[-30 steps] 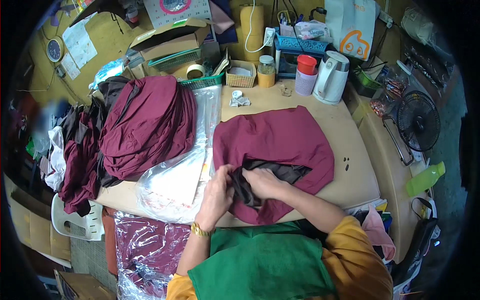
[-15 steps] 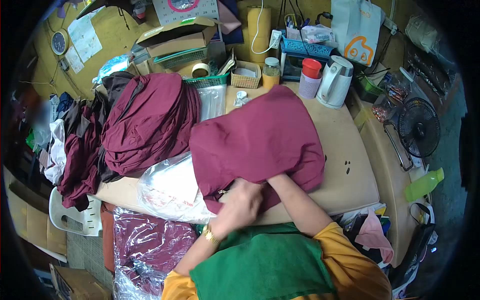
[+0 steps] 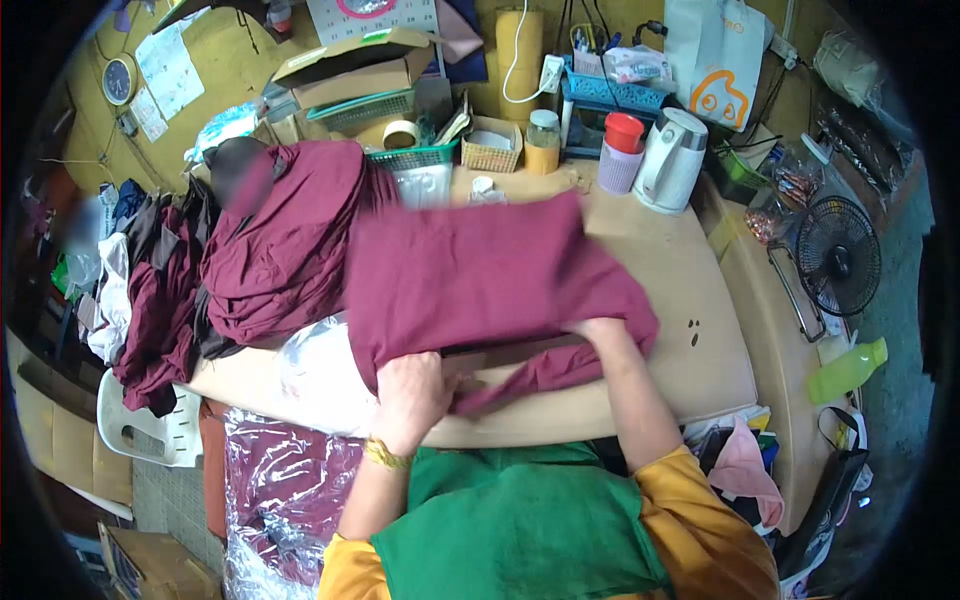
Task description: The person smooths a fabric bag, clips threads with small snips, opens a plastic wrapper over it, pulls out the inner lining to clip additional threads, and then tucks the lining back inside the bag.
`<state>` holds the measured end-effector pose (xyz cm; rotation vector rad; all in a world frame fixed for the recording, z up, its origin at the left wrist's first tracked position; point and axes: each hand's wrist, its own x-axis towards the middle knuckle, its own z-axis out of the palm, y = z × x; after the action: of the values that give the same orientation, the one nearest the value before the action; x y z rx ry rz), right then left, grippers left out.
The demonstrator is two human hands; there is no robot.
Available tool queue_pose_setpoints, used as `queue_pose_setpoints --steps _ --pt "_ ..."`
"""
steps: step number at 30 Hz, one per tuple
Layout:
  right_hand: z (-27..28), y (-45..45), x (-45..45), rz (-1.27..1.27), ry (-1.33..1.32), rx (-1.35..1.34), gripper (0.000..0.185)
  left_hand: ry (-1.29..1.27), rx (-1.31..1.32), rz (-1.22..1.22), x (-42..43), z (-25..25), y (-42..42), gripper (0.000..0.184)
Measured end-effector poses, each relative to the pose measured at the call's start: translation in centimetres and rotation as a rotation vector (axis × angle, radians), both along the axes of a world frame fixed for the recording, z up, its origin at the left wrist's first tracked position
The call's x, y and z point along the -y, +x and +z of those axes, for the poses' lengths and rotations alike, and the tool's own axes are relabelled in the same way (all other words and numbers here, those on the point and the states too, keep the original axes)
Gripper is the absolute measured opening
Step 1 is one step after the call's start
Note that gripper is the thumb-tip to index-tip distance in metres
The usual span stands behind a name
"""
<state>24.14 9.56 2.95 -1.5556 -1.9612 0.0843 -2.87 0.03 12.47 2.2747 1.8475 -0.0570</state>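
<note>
A plain maroon garment is spread over the padded tabletop, its far edge smeared by motion. At its near left corner my left hand is closed on the cloth. My right hand grips the near edge further right, its fingertips partly hidden by the fabric. Between the hands the garment gapes, and a loose strip of it sags toward the table's front edge. Partly under its left side lies a clear plastic bag with white inside.
Left of the garment rises a pile of maroon clothes, with more clothing hanging beside it. A white kettle, a red-lidded cup and a jar line the back. A fan and a green bottle stand right.
The garment has been opened out flatter and shifted left, its near edge lifting apart. My left hand has moved left, and my right hand has moved right and come out from under the cloth.
</note>
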Motion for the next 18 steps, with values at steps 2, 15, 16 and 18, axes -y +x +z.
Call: queue_pose_setpoints --steps 2,15,16,18 --pt "0.4 -3.6 1.7 0.098 0.005 0.063 0.037 0.227 0.141 -0.010 0.3 -0.8 0.5 0.041" --pt "6.1 -6.1 9.3 0.481 -0.399 0.093 0.041 0.422 0.140 -0.119 2.9 -4.0 -2.7 0.037" --pt "4.4 -6.5 9.2 0.496 -0.289 0.097 0.044 0.429 0.137 -0.122 2.3 -5.2 -2.6 0.037" --pt "2.8 -7.4 9.9 0.520 -0.254 0.044 0.043 0.343 0.137 -0.027 1.4 -7.3 -1.8 0.038"
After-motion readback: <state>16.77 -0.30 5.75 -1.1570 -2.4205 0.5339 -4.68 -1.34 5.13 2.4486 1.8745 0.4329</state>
